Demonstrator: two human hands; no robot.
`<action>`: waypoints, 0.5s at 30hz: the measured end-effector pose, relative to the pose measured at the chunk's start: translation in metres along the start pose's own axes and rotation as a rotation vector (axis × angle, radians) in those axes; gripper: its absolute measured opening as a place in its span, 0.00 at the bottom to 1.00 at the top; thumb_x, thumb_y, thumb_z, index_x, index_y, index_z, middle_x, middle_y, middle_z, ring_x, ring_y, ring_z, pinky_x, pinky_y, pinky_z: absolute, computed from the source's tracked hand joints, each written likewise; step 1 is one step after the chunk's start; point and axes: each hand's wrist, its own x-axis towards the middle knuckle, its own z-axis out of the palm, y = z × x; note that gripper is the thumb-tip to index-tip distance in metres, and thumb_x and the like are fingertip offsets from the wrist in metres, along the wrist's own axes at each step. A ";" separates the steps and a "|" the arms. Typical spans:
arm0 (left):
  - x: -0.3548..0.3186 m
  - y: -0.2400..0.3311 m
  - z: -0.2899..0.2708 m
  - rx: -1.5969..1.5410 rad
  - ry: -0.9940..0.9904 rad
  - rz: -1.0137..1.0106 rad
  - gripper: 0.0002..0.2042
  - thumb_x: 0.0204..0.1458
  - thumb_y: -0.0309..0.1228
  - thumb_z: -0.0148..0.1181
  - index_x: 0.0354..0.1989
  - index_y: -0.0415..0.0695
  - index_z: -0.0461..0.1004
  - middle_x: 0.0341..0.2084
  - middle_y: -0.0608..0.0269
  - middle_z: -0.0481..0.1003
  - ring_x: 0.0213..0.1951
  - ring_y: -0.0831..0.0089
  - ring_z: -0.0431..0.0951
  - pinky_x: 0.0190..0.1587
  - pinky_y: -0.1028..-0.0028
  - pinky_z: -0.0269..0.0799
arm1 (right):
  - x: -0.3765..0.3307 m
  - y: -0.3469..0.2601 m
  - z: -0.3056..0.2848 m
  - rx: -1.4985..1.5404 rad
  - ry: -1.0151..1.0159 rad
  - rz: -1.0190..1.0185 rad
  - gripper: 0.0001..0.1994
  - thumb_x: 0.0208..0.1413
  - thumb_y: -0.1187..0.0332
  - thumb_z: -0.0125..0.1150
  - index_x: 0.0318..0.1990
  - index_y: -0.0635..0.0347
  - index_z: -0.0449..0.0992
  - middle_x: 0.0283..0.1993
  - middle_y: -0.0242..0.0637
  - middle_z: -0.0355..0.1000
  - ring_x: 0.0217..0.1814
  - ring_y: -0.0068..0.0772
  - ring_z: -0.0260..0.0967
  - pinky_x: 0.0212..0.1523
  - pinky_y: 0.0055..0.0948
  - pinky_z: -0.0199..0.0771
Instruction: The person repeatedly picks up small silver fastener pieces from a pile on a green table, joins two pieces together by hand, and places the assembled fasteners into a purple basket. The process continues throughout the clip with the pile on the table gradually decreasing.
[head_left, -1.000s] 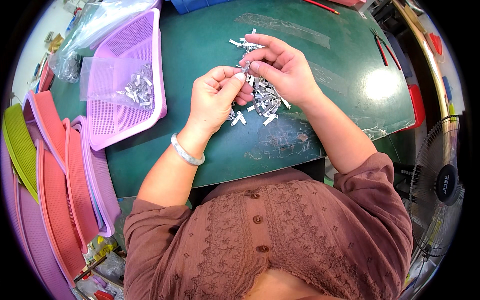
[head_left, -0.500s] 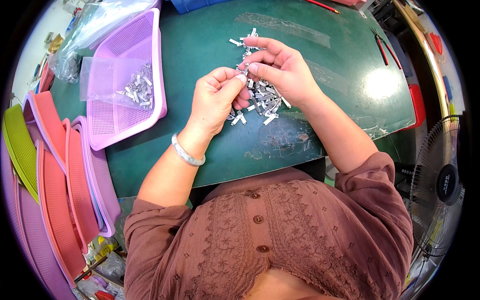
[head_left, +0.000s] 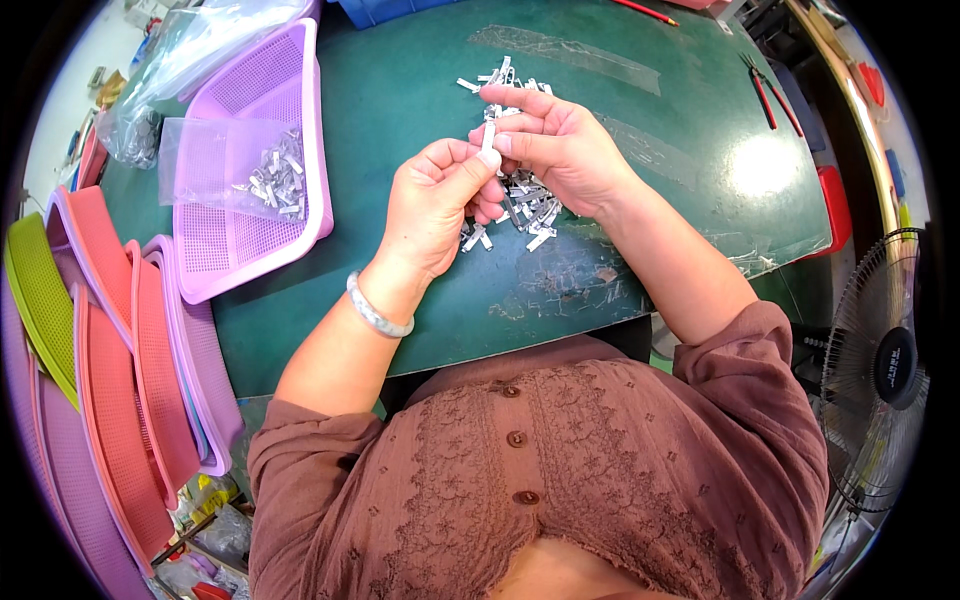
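Above a loose pile of small silver-white metal clips (head_left: 540, 212), my two hands meet. My left hand (head_left: 435, 195), with a pale bangle on its wrist, pinches one small metal clip (head_left: 489, 136) between thumb and fingers; the clip points away from me. Thumb and forefinger of my right hand (head_left: 570, 150) close on the clip's far end, the other fingers bent above it. The clip's lower part is hidden by my left thumb. More clips lie just beyond my right fingers.
A lilac mesh basket (head_left: 318, 150) at the left holds a clear plastic bag (head_left: 215, 165) of clips. Stacked pink, purple and green baskets (head_left: 110, 400) stand beside the green table (head_left: 420, 310). Red-handled pliers (head_left: 765, 100) lie far right; a fan (head_left: 880, 370) stands near right.
The clip between my fingers now shows lengthwise, standing out from my left thumb. My right fingers have lowered slightly, and both hands stay over the pile.
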 end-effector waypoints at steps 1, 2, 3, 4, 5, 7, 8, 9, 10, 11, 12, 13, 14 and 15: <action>0.000 0.000 0.000 0.002 -0.001 -0.001 0.06 0.51 0.30 0.55 0.25 0.44 0.68 0.17 0.66 0.71 0.17 0.81 0.69 0.20 0.85 0.64 | 0.000 0.000 0.000 0.005 -0.001 0.009 0.22 0.49 0.77 0.57 0.54 0.64 0.62 0.40 0.42 0.72 0.40 0.26 0.69 0.41 0.25 0.69; 0.000 0.000 -0.001 -0.002 -0.006 -0.001 0.06 0.50 0.30 0.56 0.26 0.42 0.68 0.17 0.66 0.71 0.17 0.80 0.69 0.21 0.84 0.65 | 0.000 -0.001 -0.001 0.010 -0.001 0.017 0.22 0.49 0.77 0.57 0.54 0.64 0.63 0.40 0.41 0.72 0.39 0.26 0.69 0.41 0.25 0.69; 0.000 -0.001 -0.002 -0.007 -0.010 -0.001 0.05 0.50 0.29 0.56 0.27 0.41 0.69 0.17 0.65 0.71 0.18 0.80 0.69 0.21 0.84 0.65 | 0.000 -0.001 -0.001 0.016 -0.002 0.026 0.22 0.49 0.76 0.57 0.54 0.64 0.63 0.40 0.41 0.72 0.39 0.26 0.69 0.41 0.25 0.69; 0.000 -0.001 -0.002 -0.011 -0.015 -0.001 0.05 0.50 0.28 0.56 0.28 0.40 0.69 0.17 0.65 0.71 0.18 0.80 0.70 0.22 0.83 0.66 | 0.000 0.000 -0.001 0.024 -0.005 0.025 0.22 0.49 0.76 0.57 0.54 0.64 0.63 0.40 0.41 0.71 0.39 0.26 0.69 0.41 0.26 0.69; 0.000 -0.001 -0.002 -0.009 -0.014 -0.003 0.05 0.50 0.29 0.56 0.28 0.40 0.69 0.17 0.65 0.71 0.18 0.80 0.70 0.22 0.83 0.66 | 0.001 0.000 -0.002 0.032 -0.009 0.025 0.22 0.49 0.76 0.57 0.53 0.64 0.63 0.39 0.41 0.71 0.39 0.26 0.69 0.41 0.26 0.69; 0.000 -0.001 -0.002 -0.005 -0.012 -0.007 0.06 0.49 0.29 0.57 0.28 0.40 0.69 0.17 0.64 0.71 0.18 0.80 0.70 0.22 0.83 0.66 | 0.001 0.001 -0.002 0.041 -0.013 0.028 0.22 0.49 0.76 0.57 0.53 0.64 0.63 0.39 0.40 0.71 0.39 0.26 0.69 0.42 0.26 0.69; 0.000 -0.001 -0.002 0.002 -0.004 -0.009 0.05 0.49 0.29 0.57 0.27 0.41 0.69 0.17 0.65 0.71 0.18 0.80 0.70 0.21 0.84 0.65 | 0.001 0.000 -0.002 0.042 -0.012 0.032 0.22 0.49 0.76 0.56 0.53 0.64 0.63 0.39 0.40 0.71 0.39 0.27 0.69 0.42 0.26 0.69; 0.000 -0.001 0.000 0.010 0.004 -0.011 0.06 0.50 0.29 0.57 0.26 0.42 0.68 0.17 0.66 0.71 0.17 0.80 0.69 0.21 0.84 0.65 | 0.002 0.000 -0.002 0.043 -0.011 0.035 0.22 0.49 0.77 0.56 0.53 0.64 0.63 0.39 0.40 0.71 0.39 0.27 0.69 0.42 0.26 0.69; 0.000 -0.001 0.000 0.017 0.012 -0.013 0.06 0.50 0.29 0.57 0.25 0.44 0.68 0.17 0.66 0.71 0.17 0.80 0.69 0.20 0.85 0.64 | 0.002 0.000 -0.002 0.038 -0.012 0.031 0.22 0.49 0.77 0.56 0.53 0.64 0.63 0.39 0.40 0.71 0.38 0.26 0.69 0.41 0.25 0.69; 0.000 0.000 0.000 0.030 0.007 -0.008 0.06 0.50 0.29 0.56 0.25 0.43 0.68 0.17 0.67 0.71 0.17 0.81 0.69 0.20 0.85 0.64 | 0.002 0.000 -0.002 0.033 -0.012 0.027 0.21 0.49 0.77 0.55 0.53 0.64 0.63 0.38 0.40 0.71 0.38 0.26 0.69 0.41 0.25 0.69; 0.000 0.000 0.000 0.043 0.001 -0.002 0.05 0.50 0.29 0.56 0.25 0.43 0.68 0.17 0.67 0.71 0.17 0.81 0.69 0.20 0.85 0.64 | 0.001 0.000 -0.002 0.028 -0.012 0.023 0.21 0.49 0.78 0.55 0.53 0.65 0.62 0.38 0.39 0.71 0.37 0.25 0.69 0.40 0.24 0.69; 0.000 0.000 -0.001 0.056 -0.005 0.004 0.05 0.50 0.29 0.56 0.26 0.43 0.69 0.17 0.67 0.71 0.17 0.81 0.69 0.20 0.84 0.63 | 0.001 -0.001 -0.002 0.002 -0.011 -0.003 0.22 0.49 0.78 0.55 0.53 0.67 0.61 0.37 0.40 0.72 0.35 0.24 0.68 0.39 0.23 0.68; 0.000 0.002 -0.002 0.105 0.024 0.019 0.05 0.50 0.29 0.56 0.26 0.43 0.69 0.17 0.67 0.71 0.17 0.81 0.69 0.20 0.85 0.63 | 0.002 -0.002 -0.002 -0.023 -0.010 -0.029 0.23 0.48 0.78 0.55 0.53 0.68 0.60 0.37 0.40 0.72 0.33 0.23 0.67 0.37 0.21 0.68; 0.001 0.004 -0.004 0.155 0.052 0.033 0.05 0.50 0.29 0.56 0.27 0.42 0.69 0.17 0.68 0.71 0.17 0.82 0.69 0.21 0.85 0.63 | 0.003 -0.003 -0.003 -0.049 -0.009 -0.055 0.23 0.48 0.78 0.56 0.53 0.70 0.59 0.36 0.40 0.72 0.32 0.22 0.66 0.35 0.20 0.67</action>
